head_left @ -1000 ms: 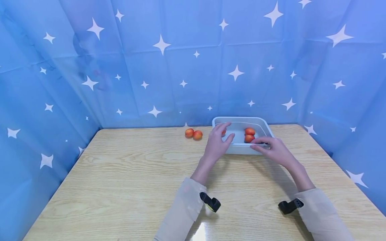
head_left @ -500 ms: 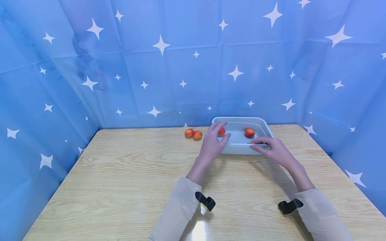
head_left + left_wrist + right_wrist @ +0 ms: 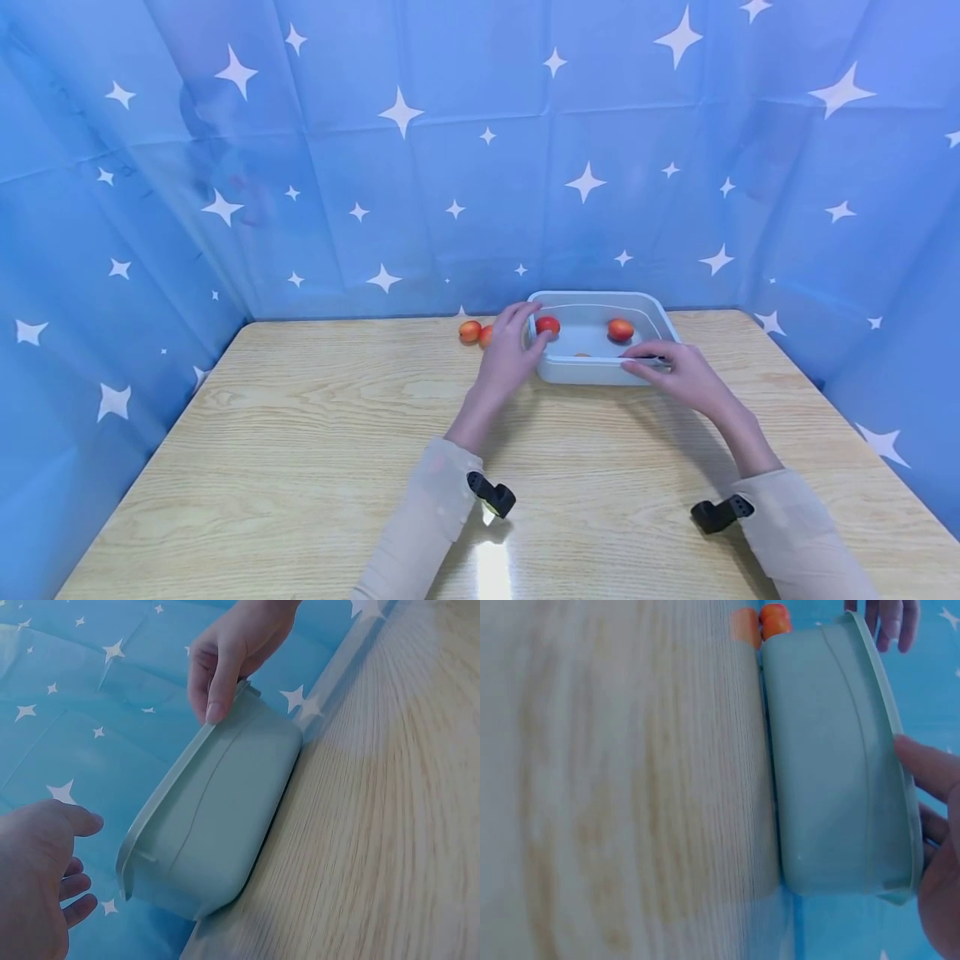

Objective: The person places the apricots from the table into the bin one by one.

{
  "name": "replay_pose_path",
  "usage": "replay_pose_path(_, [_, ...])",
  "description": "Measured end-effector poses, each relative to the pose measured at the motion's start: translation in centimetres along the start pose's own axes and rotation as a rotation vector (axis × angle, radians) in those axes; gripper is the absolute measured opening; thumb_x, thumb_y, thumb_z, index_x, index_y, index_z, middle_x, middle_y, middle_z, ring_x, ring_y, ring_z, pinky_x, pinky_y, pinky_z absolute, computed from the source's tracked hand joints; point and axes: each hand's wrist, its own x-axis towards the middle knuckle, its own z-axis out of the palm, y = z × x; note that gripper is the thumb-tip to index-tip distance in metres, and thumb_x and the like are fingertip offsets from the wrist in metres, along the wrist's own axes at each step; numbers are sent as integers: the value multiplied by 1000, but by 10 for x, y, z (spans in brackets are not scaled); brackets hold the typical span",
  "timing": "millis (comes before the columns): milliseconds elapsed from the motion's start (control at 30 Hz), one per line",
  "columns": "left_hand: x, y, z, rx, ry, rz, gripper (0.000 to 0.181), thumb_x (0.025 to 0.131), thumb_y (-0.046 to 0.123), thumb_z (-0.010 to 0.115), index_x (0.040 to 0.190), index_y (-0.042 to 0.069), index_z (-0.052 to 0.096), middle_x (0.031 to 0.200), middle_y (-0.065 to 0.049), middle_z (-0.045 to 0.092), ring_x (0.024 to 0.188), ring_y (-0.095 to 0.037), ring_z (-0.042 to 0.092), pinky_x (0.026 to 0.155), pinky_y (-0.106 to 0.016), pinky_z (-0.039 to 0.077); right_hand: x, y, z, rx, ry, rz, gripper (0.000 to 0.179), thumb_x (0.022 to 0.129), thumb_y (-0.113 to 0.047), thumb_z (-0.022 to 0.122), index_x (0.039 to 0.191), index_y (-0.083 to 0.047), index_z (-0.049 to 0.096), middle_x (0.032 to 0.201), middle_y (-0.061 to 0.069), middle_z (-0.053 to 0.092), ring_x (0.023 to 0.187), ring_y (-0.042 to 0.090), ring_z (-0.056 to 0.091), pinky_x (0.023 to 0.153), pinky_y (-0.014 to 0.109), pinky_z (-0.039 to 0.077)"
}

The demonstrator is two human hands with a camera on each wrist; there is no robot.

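Note:
A pale blue-green plastic tub (image 3: 600, 372) stands at the back of the table. My right hand (image 3: 686, 379) pinches its near rim toward the right end, thumb outside and fingers inside, as the right wrist view shows. My left hand (image 3: 508, 354) is at the tub's left end with fingers parted and nothing held; the left wrist view shows that hand (image 3: 37, 877) apart from the rim. Inside lie a red fruit (image 3: 549, 326) at the left, an orange-red fruit (image 3: 620, 330) at the right, and another fruit (image 3: 582, 355) mostly hidden behind the near wall.
Left of the tub, two orange-red fruits sit on the wooden table (image 3: 315, 467); one fruit (image 3: 469, 331) shows whole, the other fruit (image 3: 486, 336) is partly behind my left hand. A blue star-patterned curtain (image 3: 480, 233) hangs right behind the table's back edge.
My left hand has moved left, from over the tub to its left end. One of two fruits at the tub's right has dropped from sight there; one now peeks over the near wall.

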Motion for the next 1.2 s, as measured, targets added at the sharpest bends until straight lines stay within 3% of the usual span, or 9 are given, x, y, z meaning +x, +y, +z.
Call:
replay_pose_path(433, [2,-31,-10,58,5,-22,47,96,20,70,140,9,59,142,-11,53,134,-29,47,110,-41,43,-1,-2,-1,-5,-9,6,19,95,-21,73,110,-11,77,103,3,75,93,1,60,79,16,46])
replay_pose_path(833, [6,-54,-21,60,11,-80,51,92,22,75,139,8,59,142,-12,53,136,-31,46,113,-43,39,0,-1,-1,0,-4,5,18,94,-20,73,109,-11,77,103,2,75,94,2,61,80,15,45])
replay_pose_path(1200, [4,-78,-29,84,-31,-114,55,90,20,77,141,10,57,145,-12,51,142,-35,37,115,-49,35,-1,-4,-2,3,-10,8,21,95,-22,73,113,-11,77,105,2,75,93,3,61,77,18,45])
